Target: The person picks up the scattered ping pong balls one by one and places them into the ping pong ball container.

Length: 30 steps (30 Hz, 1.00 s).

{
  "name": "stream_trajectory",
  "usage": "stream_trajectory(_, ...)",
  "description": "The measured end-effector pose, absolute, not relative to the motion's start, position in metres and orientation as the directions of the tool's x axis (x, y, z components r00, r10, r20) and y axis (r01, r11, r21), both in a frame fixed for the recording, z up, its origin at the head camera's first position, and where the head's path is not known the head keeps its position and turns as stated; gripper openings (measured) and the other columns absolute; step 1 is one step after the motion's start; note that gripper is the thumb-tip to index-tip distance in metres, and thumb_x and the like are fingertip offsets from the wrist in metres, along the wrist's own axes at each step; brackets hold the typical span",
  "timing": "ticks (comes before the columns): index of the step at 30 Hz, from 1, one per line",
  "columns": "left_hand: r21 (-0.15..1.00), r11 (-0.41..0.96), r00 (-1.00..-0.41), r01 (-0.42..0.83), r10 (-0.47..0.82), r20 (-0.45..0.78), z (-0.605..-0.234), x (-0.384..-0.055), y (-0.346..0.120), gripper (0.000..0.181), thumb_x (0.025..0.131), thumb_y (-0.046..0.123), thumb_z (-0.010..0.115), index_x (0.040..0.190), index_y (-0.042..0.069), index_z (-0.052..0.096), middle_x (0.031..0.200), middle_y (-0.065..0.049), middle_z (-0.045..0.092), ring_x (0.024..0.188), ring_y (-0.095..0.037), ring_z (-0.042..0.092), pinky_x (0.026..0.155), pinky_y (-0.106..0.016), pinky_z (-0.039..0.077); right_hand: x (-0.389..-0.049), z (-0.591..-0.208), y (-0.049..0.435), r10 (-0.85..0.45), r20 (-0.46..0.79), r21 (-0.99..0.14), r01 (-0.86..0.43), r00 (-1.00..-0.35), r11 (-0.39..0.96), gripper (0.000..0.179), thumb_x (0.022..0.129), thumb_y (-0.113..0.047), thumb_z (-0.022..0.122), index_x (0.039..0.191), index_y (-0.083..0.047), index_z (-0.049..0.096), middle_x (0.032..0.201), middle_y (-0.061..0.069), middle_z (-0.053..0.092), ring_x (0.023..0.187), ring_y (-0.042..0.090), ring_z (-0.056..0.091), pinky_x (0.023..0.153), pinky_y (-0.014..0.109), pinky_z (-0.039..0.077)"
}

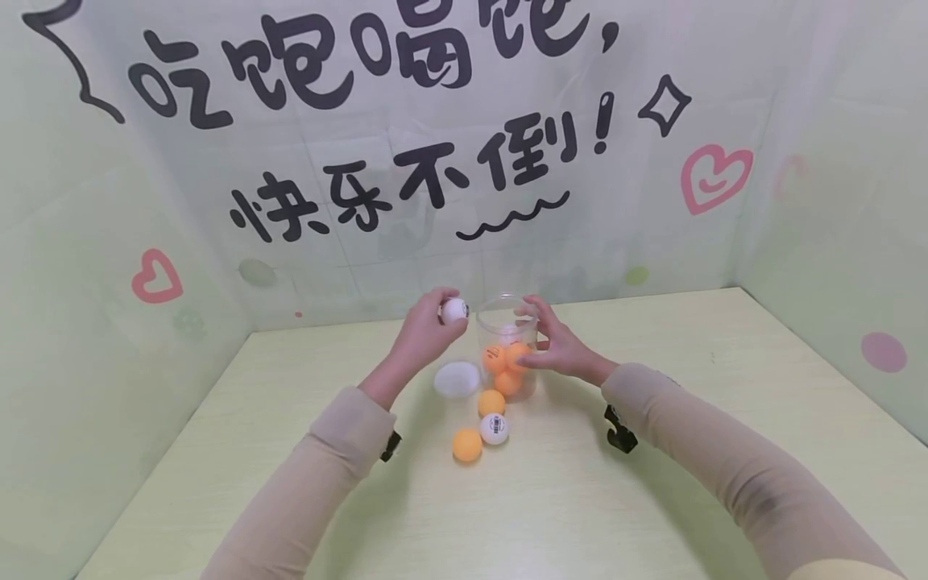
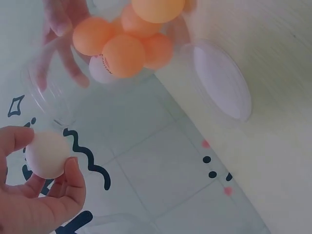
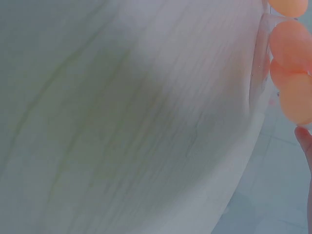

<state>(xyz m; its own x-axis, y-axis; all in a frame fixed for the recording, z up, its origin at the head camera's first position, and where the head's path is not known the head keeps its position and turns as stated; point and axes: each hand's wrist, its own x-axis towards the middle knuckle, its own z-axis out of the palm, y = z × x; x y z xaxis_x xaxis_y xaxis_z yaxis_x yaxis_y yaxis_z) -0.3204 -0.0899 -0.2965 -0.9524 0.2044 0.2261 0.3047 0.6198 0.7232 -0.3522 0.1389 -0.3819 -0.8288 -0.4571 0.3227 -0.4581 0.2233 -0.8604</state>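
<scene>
My left hand (image 1: 426,329) pinches a white ping-pong ball (image 1: 454,311) between thumb and fingers, up beside the rim of a clear plastic jar (image 1: 507,310). The same ball (image 2: 48,155) shows in the left wrist view, apart from the jar. Around the jar's right side, my right hand (image 1: 561,346) holds it with thumb and fingers spread on the wall. Several orange ping-pong balls (image 2: 124,55) and a white one (image 2: 101,69) lie inside the jar. In the right wrist view only a fingertip (image 3: 303,139) appears, below the orange balls (image 3: 291,46).
In front of the jar, two orange balls (image 1: 467,445) and a white ball (image 1: 495,428) lie on the pale wooden table (image 1: 580,499). A round whitish lid (image 1: 457,379) lies left of the jar. A printed curtain (image 1: 406,266) stands behind the table.
</scene>
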Motion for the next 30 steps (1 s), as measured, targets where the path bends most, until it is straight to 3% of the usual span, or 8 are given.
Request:
stream_trajectory(11,0.707,0.609,-0.932,0.359,0.206,0.297,-0.285,-0.32,-0.071,0.043,0.082,0.009,0.06,0.123,0.001,0.049,0.115,-0.013,0.052,0.083,-0.021,0.05,0.066,-0.025,0.046,-0.333,-0.361,0.135,-0.47,0.297,-0.875,-0.434,-0.831,0.215,0.086,0.076,0.005,0.066,0.141,-0.005,0.01,0.141,0.028,0.026,0.128,0.042,0.032,0.097,0.056,0.035)
stream_trajectory(30,0.65,0.638,-0.911,0.413,0.293,0.291,-0.281,-0.324,-0.054,0.043,0.08,0.004,0.062,0.122,0.003,0.054,0.119,-0.014,0.051,0.098,-0.024,0.049,0.081,-0.034,0.049,-0.327,-0.356,0.135,-0.477,0.309,-0.875,-0.443,-0.823,0.196,0.083,0.077,0.006,0.064,0.14,-0.005,0.011,0.141,0.028,0.026,0.126,0.043,0.033,0.097,0.057,0.035)
